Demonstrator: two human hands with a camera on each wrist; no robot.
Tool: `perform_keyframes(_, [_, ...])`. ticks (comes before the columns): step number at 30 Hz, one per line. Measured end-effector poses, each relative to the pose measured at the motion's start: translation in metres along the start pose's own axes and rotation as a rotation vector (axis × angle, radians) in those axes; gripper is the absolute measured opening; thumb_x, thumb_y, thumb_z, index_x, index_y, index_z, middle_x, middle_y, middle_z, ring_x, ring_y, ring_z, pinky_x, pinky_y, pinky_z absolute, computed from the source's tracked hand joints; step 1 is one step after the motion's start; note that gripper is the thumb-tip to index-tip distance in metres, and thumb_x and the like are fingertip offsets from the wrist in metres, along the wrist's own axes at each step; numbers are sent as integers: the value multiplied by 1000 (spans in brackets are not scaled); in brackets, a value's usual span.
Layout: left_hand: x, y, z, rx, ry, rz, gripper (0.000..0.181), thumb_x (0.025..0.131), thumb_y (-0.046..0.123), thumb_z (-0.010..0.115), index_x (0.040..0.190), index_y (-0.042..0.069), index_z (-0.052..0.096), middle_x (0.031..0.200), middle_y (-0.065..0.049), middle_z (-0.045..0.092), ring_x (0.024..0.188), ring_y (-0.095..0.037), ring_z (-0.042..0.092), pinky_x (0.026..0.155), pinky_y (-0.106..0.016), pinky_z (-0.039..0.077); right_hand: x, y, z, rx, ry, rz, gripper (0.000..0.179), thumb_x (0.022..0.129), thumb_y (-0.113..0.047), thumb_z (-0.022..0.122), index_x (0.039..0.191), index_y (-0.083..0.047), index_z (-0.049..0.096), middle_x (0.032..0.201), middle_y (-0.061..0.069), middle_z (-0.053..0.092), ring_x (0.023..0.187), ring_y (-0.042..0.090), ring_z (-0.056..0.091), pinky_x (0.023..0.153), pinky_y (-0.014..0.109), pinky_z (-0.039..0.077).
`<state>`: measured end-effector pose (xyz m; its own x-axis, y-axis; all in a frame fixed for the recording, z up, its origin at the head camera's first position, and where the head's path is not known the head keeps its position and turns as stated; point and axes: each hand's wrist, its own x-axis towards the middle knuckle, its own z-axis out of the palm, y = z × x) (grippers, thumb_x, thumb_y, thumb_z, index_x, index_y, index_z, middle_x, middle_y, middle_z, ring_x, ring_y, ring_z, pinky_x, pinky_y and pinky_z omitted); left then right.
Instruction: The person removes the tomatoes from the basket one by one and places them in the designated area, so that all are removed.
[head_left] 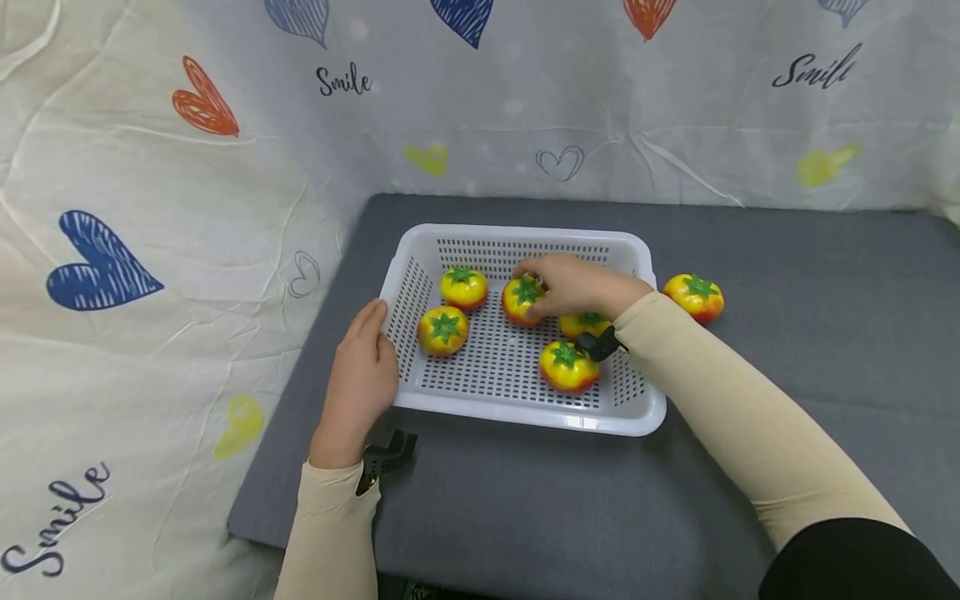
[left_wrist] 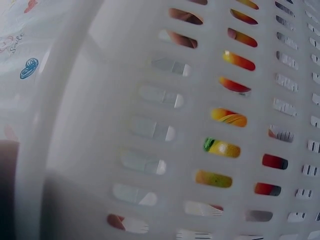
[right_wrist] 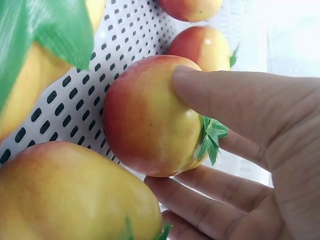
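My right hand (head_left: 577,283) reaches into the white perforated basket (head_left: 525,418) and grips a yellow-red tomato (head_left: 517,307) with a green star-shaped leaf top. In the right wrist view, the thumb presses one side of this tomato (right_wrist: 150,115) and the fingers curl round the other. My left hand (head_left: 360,375) rests against the basket's left end, with its fingers fairly straight along the rim. Two tomatoes, one rear (head_left: 468,292) and one front (head_left: 441,333), sit left of the gripped one. Another tomato (head_left: 581,325) lies partly under the right wrist, and one (head_left: 566,373) sits near the front wall.
Outside the basket, a tomato (head_left: 697,300) lies on the grey tabletop (head_left: 825,333) just beyond the right end, close to the right forearm. A white cloth (head_left: 495,108) printed with hearts hangs behind and to the left. The slotted basket wall (left_wrist: 100,130) fills most of the left wrist view.
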<state>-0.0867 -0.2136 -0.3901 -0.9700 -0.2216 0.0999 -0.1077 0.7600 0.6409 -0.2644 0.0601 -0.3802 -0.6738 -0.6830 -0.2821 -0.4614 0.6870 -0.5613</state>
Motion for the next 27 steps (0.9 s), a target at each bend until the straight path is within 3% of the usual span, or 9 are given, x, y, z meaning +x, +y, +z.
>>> perform_keyframes(14, [0,1,0,4,16,-2,51,108,5,37,159,-3,40,167,-19,36,133,-41,57,106,-58,49,-7,-6,-7,27,56,-39,61,93,-32,79,148,-15,59,147,13,59,126,32,59,111,53,47])
perform_keyframes(22, [0,-1,2,8,11,-9,52,109,7,36,160,-1,40,168,-16,36,140,-40,51,110,-58,45,-20,-6,-11,59,118,-33,64,91,-32,81,147,-12,59,145,15,60,123,32,62,106,52,51])
perform_keyframes(27, [-1,0,2,5,1,-19,53,109,8,35,160,-1,39,168,-15,35,137,-40,53,107,-59,46,-28,-4,-13,66,142,-50,60,92,-33,81,145,-12,60,143,14,62,121,31,64,104,51,53])
